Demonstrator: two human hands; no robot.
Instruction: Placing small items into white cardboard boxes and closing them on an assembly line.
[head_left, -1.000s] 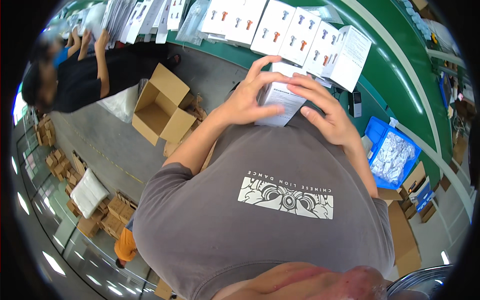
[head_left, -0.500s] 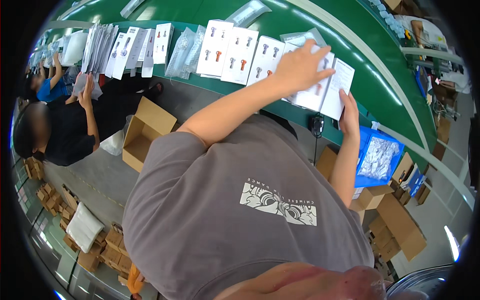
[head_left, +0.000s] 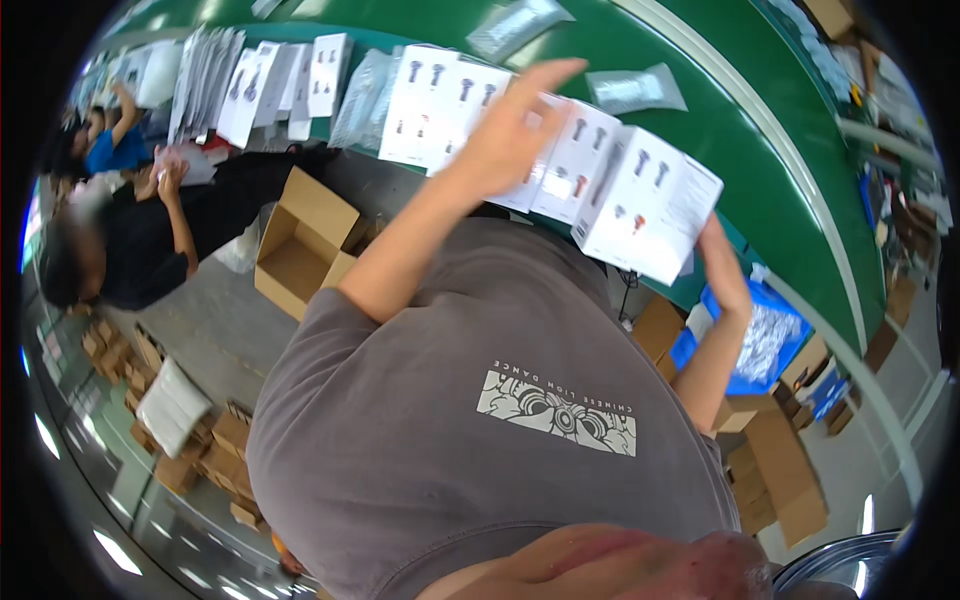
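Note:
A row of white printed cartons [head_left: 405, 115], with small product pictures on them, runs along the near edge of the green table. My left hand [head_left: 510, 135] is over the middle of this row, its fingers stretched out and slightly blurred. Whether it touches the cartons beneath, I cannot tell. At the row's right end, a white carton [head_left: 638, 205] tilts toward me, showing its pictured front and a side of small print. My right hand [head_left: 712, 240] grips its right end from behind; most of the fingers are hidden by it.
Clear plastic sleeves [head_left: 635, 90] lie beyond the row. At the left stand more upright cartons [head_left: 205, 85], near a person in black [head_left: 150, 250]. An open cardboard box [head_left: 300, 250] is on the floor; a blue bin [head_left: 760, 335] of silvery packets is at the right.
My left hand has moved left, away from the right-end cartons. The carton at my right hand has shifted toward me and turned, so its pictured front shows.

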